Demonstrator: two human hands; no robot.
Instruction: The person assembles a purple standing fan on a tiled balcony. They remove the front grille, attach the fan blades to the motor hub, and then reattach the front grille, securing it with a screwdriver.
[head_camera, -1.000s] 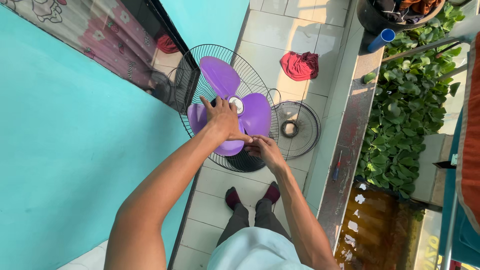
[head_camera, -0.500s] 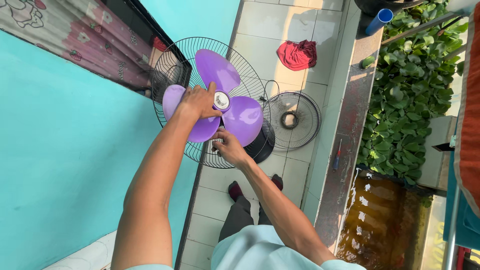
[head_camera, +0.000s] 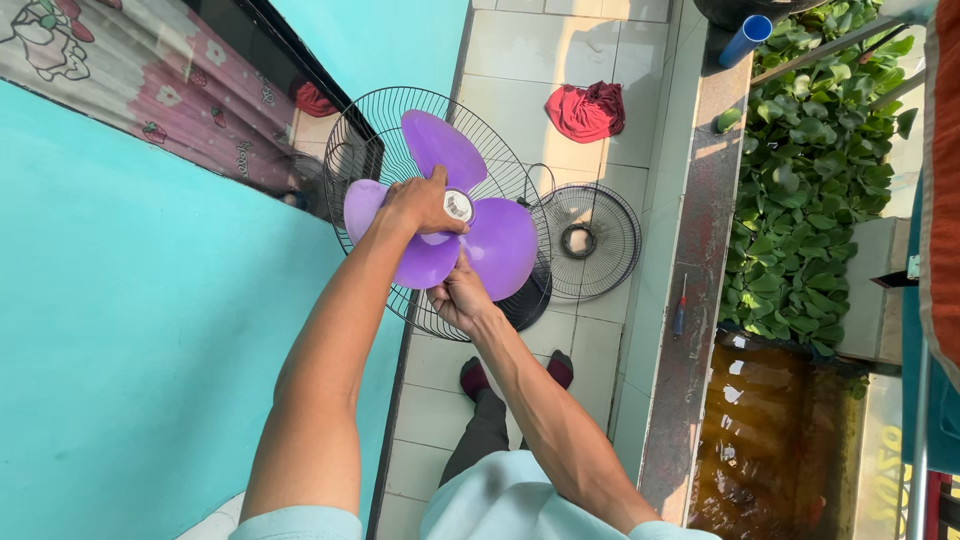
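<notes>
A person stands on a tiled floor (head_camera: 520, 50) over a fan. The left hand (head_camera: 420, 205) grips the purple blade (head_camera: 455, 225) beside its white hub (head_camera: 459, 206); the right hand (head_camera: 457, 295) holds the blade's lower edge. Behind sits the wire guard (head_camera: 370, 140). Another grille (head_camera: 590, 240) lies nearby.

Turquoise wall (head_camera: 120, 330) blocks left; tiled floor (head_camera: 560, 50) beyond fan (head_camera: 440, 215) open.
</notes>
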